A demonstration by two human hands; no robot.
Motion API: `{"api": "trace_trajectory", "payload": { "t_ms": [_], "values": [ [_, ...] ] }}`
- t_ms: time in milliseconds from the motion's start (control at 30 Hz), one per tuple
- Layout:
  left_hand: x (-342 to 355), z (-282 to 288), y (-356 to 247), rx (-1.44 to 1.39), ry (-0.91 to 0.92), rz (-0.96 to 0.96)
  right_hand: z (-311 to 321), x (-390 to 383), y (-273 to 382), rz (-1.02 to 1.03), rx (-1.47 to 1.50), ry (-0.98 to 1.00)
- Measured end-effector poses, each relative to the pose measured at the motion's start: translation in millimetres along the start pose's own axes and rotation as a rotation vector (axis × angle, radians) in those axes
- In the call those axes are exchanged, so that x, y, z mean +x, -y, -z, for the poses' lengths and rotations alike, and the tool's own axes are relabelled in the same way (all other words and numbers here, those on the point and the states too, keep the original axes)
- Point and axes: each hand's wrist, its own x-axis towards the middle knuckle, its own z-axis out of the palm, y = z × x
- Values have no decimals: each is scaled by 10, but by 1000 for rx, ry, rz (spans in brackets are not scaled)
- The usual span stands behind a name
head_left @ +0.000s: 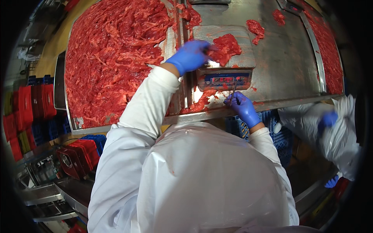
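Observation:
A lump of raw red meat (225, 49) lies on the metal plate of a bench scale (246, 54), whose lit display faces me. My left hand (189, 58), in a blue glove, is at the lump's left side. Motion smears its fingers, so their grip does not show. Below the display, my right hand (241, 106), also gloved in blue, is closed around a thin, dark, slender tool (234, 92) pointing upward; its exact kind is not clear. Meat scraps (198, 105) lie between the scale and the table's near edge.
A big heap of meat (116, 58) fills the left tray, and more meat (324, 50) lies behind a divider at right. Loose pieces (255, 31) dot the steel table (283, 66). A co-worker in a white apron (338, 136) stands at right. Red crates (79, 155) stand at left.

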Motion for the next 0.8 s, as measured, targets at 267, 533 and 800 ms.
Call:
{"api": "trace_trajectory", "payload": {
  "t_ms": [267,533,800],
  "values": [
    [-978,589,1967,-341,-161,619,662,-494,-257,-3,228,-338],
    [244,-422,493,454,-425,-44,575,464,1110,224,-183,6],
    [-17,-270,217,76,-255,-23,175,956,983,277,294,-128]
  ]
}}
